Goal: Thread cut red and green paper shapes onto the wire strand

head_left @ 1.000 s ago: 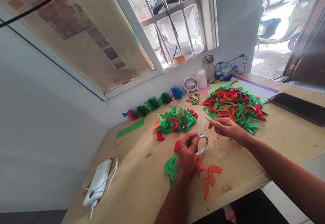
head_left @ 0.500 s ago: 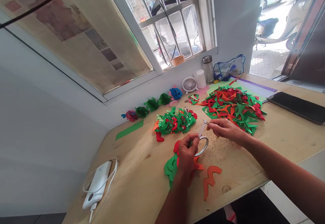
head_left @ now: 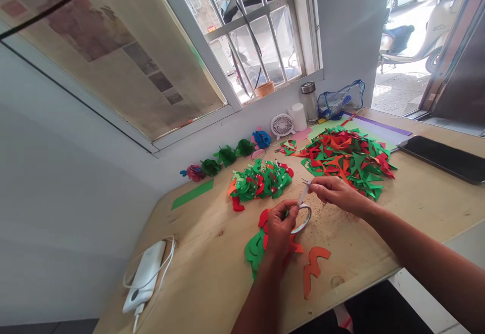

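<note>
My left hand [head_left: 281,223] is closed round the near side of a white tape roll [head_left: 305,226], whose ring shows to the right of the fingers. A pale strip of tape [head_left: 303,193] runs up from that hand to my right hand [head_left: 329,191]. The right fingers are pinched on small metal tweezers [head_left: 306,181], their tips touching the strip. Under and beside my left hand lie green cut pieces [head_left: 254,251] with red and orange ones. Two joined-looking orange pieces [head_left: 315,264] rest on the wooden table [head_left: 197,268] nearby.
Behind my hands lie a green-and-red pile [head_left: 261,180] and a larger scrap pile [head_left: 348,157]. A phone [head_left: 443,157] is at the right, a power bank [head_left: 146,273] at the left. A small fan [head_left: 282,126] and bottle [head_left: 309,102] stand by the wall.
The tape strip between my hands looks straighter, and the tweezers have turned slightly. Both hands stay almost in place; the view has shifted slightly.
</note>
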A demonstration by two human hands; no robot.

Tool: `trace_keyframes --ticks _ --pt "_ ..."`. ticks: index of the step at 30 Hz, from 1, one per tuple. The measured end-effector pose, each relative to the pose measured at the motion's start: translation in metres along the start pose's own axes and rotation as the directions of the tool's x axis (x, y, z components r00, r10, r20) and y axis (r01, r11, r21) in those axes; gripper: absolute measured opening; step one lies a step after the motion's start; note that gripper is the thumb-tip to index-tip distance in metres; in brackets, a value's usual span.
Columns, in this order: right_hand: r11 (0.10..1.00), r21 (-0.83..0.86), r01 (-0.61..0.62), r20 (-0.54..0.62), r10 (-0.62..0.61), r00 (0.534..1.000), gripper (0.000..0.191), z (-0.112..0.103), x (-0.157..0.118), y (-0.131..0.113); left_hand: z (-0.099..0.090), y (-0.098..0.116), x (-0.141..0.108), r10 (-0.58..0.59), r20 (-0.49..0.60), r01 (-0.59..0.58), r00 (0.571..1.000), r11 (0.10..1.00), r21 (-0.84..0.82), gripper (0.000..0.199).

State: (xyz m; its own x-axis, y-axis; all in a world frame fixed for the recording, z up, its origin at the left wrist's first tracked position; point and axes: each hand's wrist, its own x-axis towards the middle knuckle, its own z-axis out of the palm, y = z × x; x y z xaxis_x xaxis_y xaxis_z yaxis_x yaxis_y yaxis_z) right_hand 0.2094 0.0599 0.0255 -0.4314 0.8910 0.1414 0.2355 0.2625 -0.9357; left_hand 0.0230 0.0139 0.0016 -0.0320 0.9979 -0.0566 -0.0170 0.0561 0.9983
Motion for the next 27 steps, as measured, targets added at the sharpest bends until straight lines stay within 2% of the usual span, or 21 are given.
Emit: trace_keyframes --ticks 6,14,20,27 --pt "0.998 -0.062 -0.024 -0.049 0.021 0.999 0.04 0.001 0.001 0.002 0.0 -0.002 0.001 0.019 0.012 -0.018 1.0 1.0 -0.011 0.037" --pt "0.985 -0.166 0.041 -0.126 -0.062 0.99 0.042 0.002 0.004 0.011 0.0 0.0 0.0 0.03 0.027 -0.03 0.999 1.0 0.002 0.037" --pt "0.98 -0.199 -0.009 -0.167 -0.025 0.986 0.043 0.002 0.003 0.011 -0.001 -0.005 0.002 0.046 -0.009 -0.046 0.999 0.999 -0.017 0.036" --pt "0.991 -0.132 0.007 -0.085 -0.019 0.996 0.041 0.002 0.003 0.009 -0.001 -0.007 0.002 0.079 -0.043 -0.081 0.996 0.995 -0.053 0.034"
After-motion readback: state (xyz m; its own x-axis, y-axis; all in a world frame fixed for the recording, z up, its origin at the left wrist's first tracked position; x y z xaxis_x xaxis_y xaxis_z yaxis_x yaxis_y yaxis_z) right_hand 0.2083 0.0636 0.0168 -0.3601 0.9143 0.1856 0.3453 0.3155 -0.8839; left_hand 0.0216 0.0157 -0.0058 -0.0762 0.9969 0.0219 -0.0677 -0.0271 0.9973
